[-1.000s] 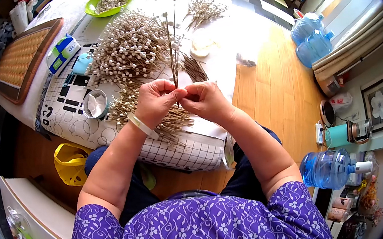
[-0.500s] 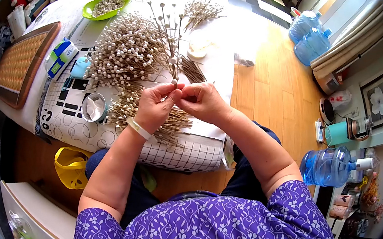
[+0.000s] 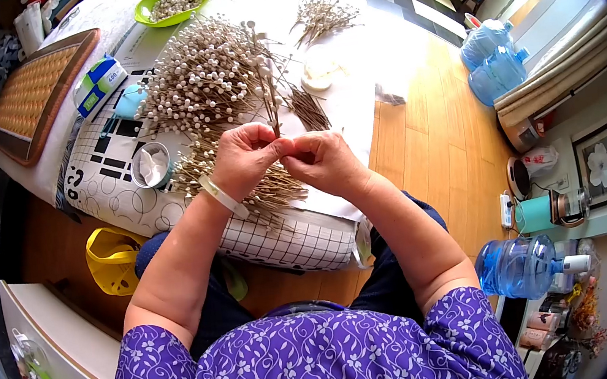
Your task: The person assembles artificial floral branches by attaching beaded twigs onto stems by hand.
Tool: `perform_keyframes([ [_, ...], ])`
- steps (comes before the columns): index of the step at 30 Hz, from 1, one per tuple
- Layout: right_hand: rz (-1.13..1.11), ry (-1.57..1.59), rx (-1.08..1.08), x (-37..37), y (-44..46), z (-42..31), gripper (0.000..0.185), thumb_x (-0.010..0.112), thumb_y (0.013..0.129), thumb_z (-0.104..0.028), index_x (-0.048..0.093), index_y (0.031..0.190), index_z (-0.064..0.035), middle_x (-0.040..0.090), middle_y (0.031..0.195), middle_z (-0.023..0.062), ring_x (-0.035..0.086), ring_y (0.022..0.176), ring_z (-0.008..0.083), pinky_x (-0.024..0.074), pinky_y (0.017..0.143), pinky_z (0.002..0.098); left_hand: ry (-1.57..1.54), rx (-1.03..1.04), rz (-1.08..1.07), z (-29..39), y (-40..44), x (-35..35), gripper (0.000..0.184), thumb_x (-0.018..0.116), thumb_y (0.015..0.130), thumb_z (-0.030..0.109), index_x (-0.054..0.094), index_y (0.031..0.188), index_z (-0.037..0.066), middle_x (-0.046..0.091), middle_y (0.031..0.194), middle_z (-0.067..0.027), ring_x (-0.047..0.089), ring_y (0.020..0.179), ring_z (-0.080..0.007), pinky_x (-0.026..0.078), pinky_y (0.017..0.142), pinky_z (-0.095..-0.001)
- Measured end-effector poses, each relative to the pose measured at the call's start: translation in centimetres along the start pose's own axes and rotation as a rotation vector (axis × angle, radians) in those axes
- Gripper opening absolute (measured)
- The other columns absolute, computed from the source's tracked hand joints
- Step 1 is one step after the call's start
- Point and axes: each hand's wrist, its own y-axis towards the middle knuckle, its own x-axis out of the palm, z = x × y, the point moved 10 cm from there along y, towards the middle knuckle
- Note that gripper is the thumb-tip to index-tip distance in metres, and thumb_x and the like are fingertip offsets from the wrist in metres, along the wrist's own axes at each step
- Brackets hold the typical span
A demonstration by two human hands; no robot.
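Note:
My left hand (image 3: 243, 159) pinches a thin sprig of brown stems with pale round beads (image 3: 267, 87), which stands upright above the fingers. Fingertips of my right hand (image 3: 325, 164) are pressed together and meet the left ones at the sprig's base. What the right fingers hold, if anything, is hidden. Just beyond lies a large heap of white-beaded stems (image 3: 197, 77). Under and beside my left wrist rests a bundle of stems with small buds (image 3: 266, 193). Bare brown sticks (image 3: 309, 110) lie past my right hand, near a pale round roll (image 3: 317, 80).
A white tub with tissue (image 3: 152, 166) sits left on the patterned cloth (image 3: 168, 207). Farther off are a green bowl of beads (image 3: 175, 5), a tissue pack (image 3: 100, 86) and another beaded bunch (image 3: 325, 16). A yellow bag (image 3: 111, 261) stands below the table edge.
The sprig's stems were fanned out and are now drawn closer together, seen more edge-on. Both hands stay in nearly the same place, fingertips still together.

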Motion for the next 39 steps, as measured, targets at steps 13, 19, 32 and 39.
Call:
perform_keyframes([
  [13, -0.079, 0.045, 0.106, 0.5, -0.3, 1.2, 0.011, 0.064, 0.074, -0.009, 0.061, 0.077, 0.0014, 0.049, 0.055, -0.0010, 0.041, 0.053, 0.0022, 0.0366, 0.046, 0.0205, 0.079, 0.003, -0.009, 0.5, -0.2, 0.3, 0.010, 0.062, 0.080, 0.007, 0.063, 0.079, -0.003, 0.062, 0.070, -0.0034, 0.055, 0.067, -0.0050, 0.045, 0.059, -0.0183],
  [19, -0.080, -0.022, 0.073, 0.6, -0.4, 1.3, 0.010, 0.063, 0.075, -0.008, 0.061, 0.078, 0.0017, 0.050, 0.057, -0.0012, 0.041, 0.054, 0.0019, 0.0364, 0.046, 0.0206, 0.157, 0.020, -0.077, 0.3, -0.2, 0.9, 0.010, 0.061, 0.080, 0.007, 0.061, 0.085, -0.002, 0.063, 0.076, -0.0043, 0.056, 0.072, -0.0072, 0.047, 0.066, -0.0204],
  [32, -0.080, 0.073, 0.138, 0.6, -0.8, 1.8, 0.009, 0.062, 0.077, -0.007, 0.062, 0.080, 0.0016, 0.053, 0.061, -0.0023, 0.044, 0.057, 0.0014, 0.0385, 0.049, 0.0194, 0.034, 0.004, -0.052, -0.1, 0.1, 0.4, 0.011, 0.062, 0.080, 0.007, 0.062, 0.081, -0.004, 0.063, 0.075, -0.0045, 0.056, 0.067, -0.0061, 0.046, 0.061, -0.0184],
  [39, 0.012, 0.111, 0.104, 0.0, -0.7, 2.4, 0.009, 0.061, 0.072, -0.009, 0.060, 0.072, -0.0002, 0.051, 0.050, 0.0085, 0.043, 0.045, 0.0090, 0.0394, 0.046, 0.0256, 0.191, 0.022, -0.050, 0.4, -0.3, 0.9, 0.011, 0.059, 0.081, 0.006, 0.063, 0.085, -0.003, 0.064, 0.077, -0.0051, 0.058, 0.072, -0.0083, 0.047, 0.067, -0.0207],
])
